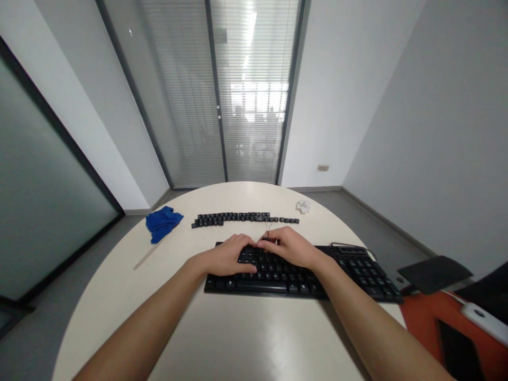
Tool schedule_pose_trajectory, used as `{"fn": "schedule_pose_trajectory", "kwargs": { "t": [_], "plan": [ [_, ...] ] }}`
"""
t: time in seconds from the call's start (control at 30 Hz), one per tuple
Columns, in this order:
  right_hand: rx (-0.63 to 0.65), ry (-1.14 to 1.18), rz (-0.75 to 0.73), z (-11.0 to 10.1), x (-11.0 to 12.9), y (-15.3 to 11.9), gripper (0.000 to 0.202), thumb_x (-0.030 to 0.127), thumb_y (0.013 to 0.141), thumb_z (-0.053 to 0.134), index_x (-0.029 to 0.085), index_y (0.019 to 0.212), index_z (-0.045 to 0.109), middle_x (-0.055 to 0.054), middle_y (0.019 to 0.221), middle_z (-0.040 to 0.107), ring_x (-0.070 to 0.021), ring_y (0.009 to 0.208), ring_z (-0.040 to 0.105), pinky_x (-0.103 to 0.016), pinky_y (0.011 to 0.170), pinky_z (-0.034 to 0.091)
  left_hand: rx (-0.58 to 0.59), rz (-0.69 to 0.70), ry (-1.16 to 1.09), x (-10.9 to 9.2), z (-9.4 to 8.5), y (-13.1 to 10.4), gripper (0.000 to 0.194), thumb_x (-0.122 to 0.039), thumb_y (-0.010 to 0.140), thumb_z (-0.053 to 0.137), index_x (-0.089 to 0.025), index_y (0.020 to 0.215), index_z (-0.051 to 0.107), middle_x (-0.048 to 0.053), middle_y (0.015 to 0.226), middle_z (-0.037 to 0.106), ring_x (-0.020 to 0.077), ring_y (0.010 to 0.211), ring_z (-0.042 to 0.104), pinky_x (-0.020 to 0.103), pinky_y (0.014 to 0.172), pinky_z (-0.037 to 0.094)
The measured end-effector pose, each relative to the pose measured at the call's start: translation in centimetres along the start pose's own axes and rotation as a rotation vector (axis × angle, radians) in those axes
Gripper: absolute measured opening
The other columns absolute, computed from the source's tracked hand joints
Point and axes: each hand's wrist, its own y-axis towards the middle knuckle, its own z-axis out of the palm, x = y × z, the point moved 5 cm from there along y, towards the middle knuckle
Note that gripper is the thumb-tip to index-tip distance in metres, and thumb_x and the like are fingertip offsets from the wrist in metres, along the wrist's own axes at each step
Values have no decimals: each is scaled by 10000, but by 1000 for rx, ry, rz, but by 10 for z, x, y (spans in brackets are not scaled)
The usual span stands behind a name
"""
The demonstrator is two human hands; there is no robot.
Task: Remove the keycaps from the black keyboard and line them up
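A black keyboard (262, 286) lies across the table in front of me. My left hand (228, 256) rests on its left part, thumb and fingers apart, with nothing held. My right hand (291, 246) is over the upper middle of the keyboard, its thumb and fingers pinched round a thin wire tool (269, 227), whose loops stick up past the fingertips. What the lower end of the tool touches is hidden by the fingers. Behind the keyboard, loose black keycaps (238, 217) stand in rows on the table.
A blue cloth (162, 223) and a thin wooden stick (150, 255) lie at the left of the round white table (190, 338). Crumpled white tissue (303, 206) sits at the back right. Beyond the right edge, an orange seat (424, 320) holds a dark phone (459, 349) and a white power strip (486, 323).
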Motion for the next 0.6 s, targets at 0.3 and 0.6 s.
{"fn": "schedule_pose_trajectory", "kwargs": {
  "t": [0.3, 0.6],
  "plan": [
    [-39, 131, 3, 11, -8, 2, 365, 470, 934, 535, 168, 938, 741, -41, 775, 722, -169, 694, 638, -255, 658, 459, -36, -45, 21, 9, -8, -3, 531, -384, 748, 734, -231, 1218, 541, 82, 1214, 565, 269, 1155, 513, 431, 1044, 390],
    [-51, 260, 24, 11, -23, 3, 382, 482, 923, 543, 158, 975, 738, -46, 773, 717, -176, 708, 652, -264, 689, 499, -150, 64, 15, 1, -8, -1, 366, -351, 808, 692, -223, 1134, 588, 85, 1212, 595, 247, 1163, 522, 408, 1048, 398]
  ]
}}
